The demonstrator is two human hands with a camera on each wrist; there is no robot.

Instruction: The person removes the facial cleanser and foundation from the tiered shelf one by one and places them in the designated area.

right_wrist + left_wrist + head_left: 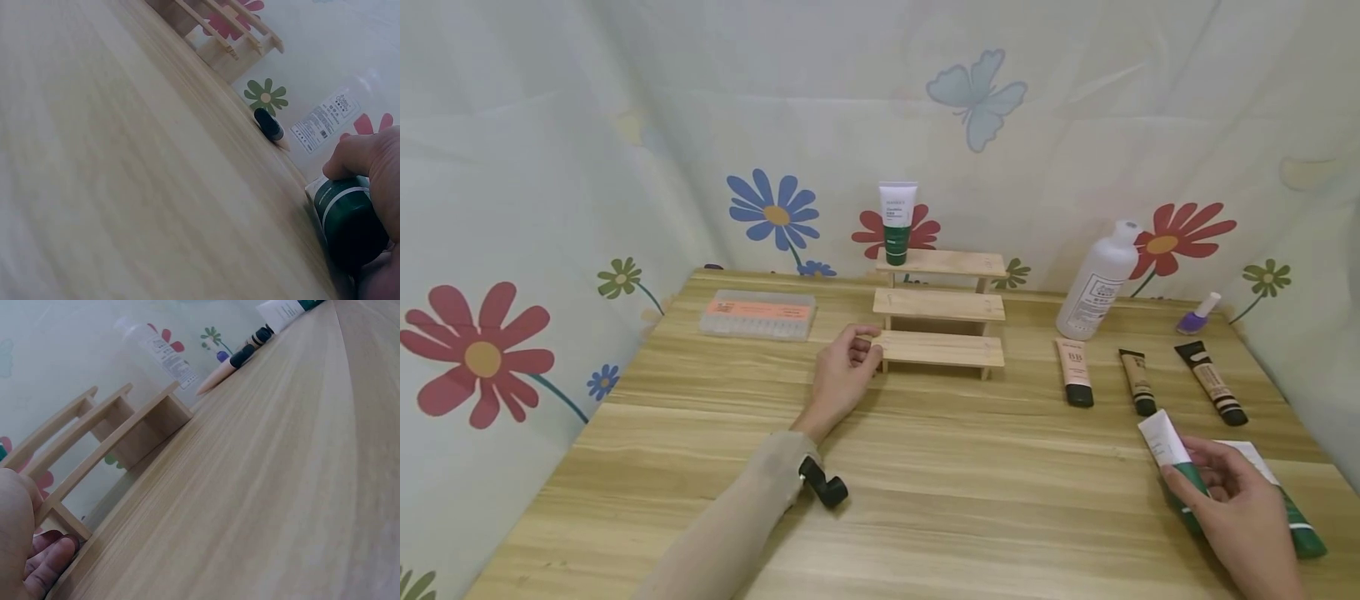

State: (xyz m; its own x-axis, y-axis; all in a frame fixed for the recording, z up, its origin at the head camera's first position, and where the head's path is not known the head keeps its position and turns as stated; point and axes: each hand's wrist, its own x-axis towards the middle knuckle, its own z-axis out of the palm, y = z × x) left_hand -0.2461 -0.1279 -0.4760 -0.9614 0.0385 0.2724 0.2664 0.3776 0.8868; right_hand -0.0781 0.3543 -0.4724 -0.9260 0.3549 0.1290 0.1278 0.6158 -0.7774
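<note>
My left hand (844, 375) holds the left end of a three-step wooden stand (940, 350), its fingers curled by the lowest step's leg. A white and green squeeze tube (897, 221) stands upright, cap down, on the left of the top step. At the table's right front, my right hand (1243, 508) grips a second white and green tube (1167, 442) between thumb and fingers. In the right wrist view the dark green cap (356, 234) of this tube shows below the thumb. A third such tube (1303, 529) lies on the table, partly hidden behind that hand.
A clear plastic case (758, 317) with an orange label lies left of the stand. To the right stand a white bottle (1097, 283) and purple nail polish (1197, 317). In front lie a pink BB tube (1075, 371) and two beige tubes (1137, 382) with dark caps.
</note>
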